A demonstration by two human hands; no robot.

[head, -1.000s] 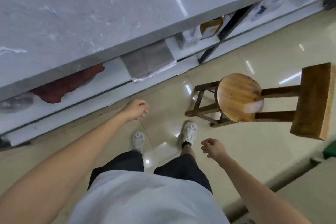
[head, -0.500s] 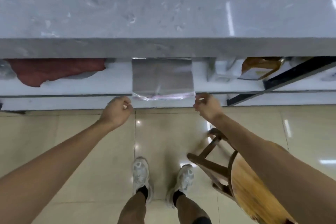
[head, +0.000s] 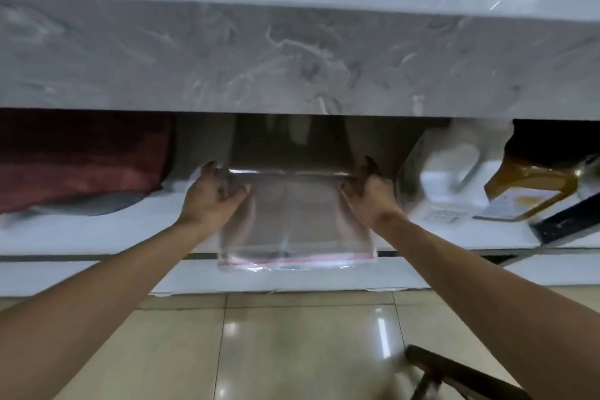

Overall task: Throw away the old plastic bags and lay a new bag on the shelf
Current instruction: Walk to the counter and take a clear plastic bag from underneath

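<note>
A clear plastic bag [head: 297, 230] with a pink strip along its near edge lies on the white lower shelf [head: 97, 234], under the grey marble counter [head: 292, 58]. Its near edge hangs over the shelf's front lip. My left hand [head: 211, 198] pinches the bag's left side, and my right hand [head: 368, 196] pinches its right side. Between the hands the bag is folded or lifted into a crease. The bag's far part reaches back into the dark under the counter.
A dark red cloth [head: 78, 169] lies on the shelf at the left. At the right stand a white plastic jug [head: 454, 178] and an amber pack [head: 532, 195]. A wooden stool [head: 461, 377] shows at the bottom right on the tiled floor [head: 292, 351].
I have bent down closer to the shelf. Both hands have gone from the shelf's front edge in onto the bag and closed on its two sides.
</note>
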